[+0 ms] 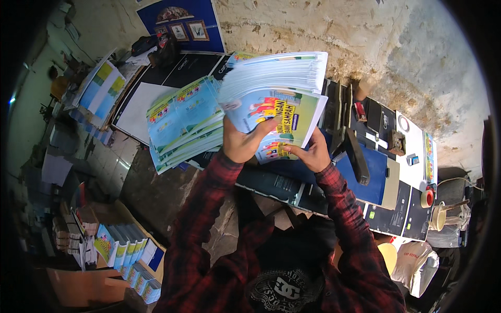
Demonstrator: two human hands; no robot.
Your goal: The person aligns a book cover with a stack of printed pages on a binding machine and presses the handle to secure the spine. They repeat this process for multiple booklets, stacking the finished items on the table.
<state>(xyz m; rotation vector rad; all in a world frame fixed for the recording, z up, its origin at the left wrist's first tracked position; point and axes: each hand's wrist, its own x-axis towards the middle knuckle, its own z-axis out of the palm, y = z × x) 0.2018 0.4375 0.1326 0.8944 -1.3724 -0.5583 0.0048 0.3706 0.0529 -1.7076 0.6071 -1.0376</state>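
Both my hands are on printed booklet sheets (250, 112) with a blue, yellow and green cover, raised above the table. My left hand (241, 142) grips their lower left side, thumb across the front. My right hand (313, 152) pinches the lower right edge between thumb and fingers. Right behind them rises a thick pile of white-edged sheets (282, 70); I cannot tell whether it rests on the table or is part of what I hold. Left of my left hand lies a fanned stack of similar light-blue printed sheets (182, 117).
A dark long-armed tool, perhaps a stapler (356, 159), stands right of my hands on a blue board (373, 182). Farther right are a wooden block (396, 142) and a red tape roll (427, 198). A box of booklets (154, 255) sits low left. A stained wall (334, 31) bounds the back.
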